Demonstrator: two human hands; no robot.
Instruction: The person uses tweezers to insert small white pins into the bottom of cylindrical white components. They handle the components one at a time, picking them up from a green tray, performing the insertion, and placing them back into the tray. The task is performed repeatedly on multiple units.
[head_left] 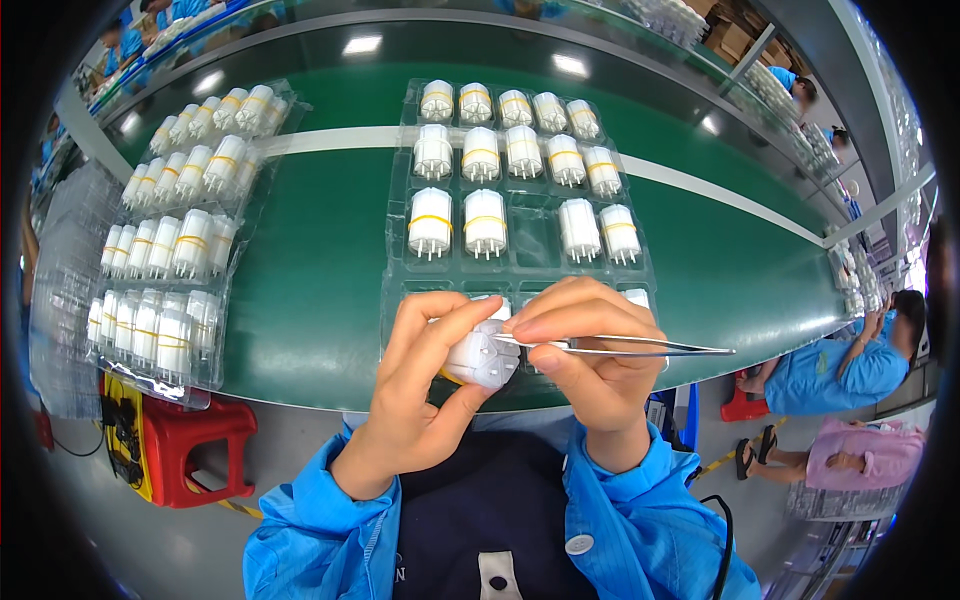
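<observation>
The left hand [420,385] grips a white plug part [483,357] just below the clear tray [520,240]; the right hand [590,350] pinches tweezers [630,347] touching it. A second tray [175,230] lies well left.

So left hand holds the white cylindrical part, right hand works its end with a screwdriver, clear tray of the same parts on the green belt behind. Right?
Not quite: the tool in the right hand is a pair of metal tweezers, not a screwdriver, as the head view shows. The rest stands: the left hand holds the white cylindrical part, and the clear tray lies on the green belt behind.
</observation>
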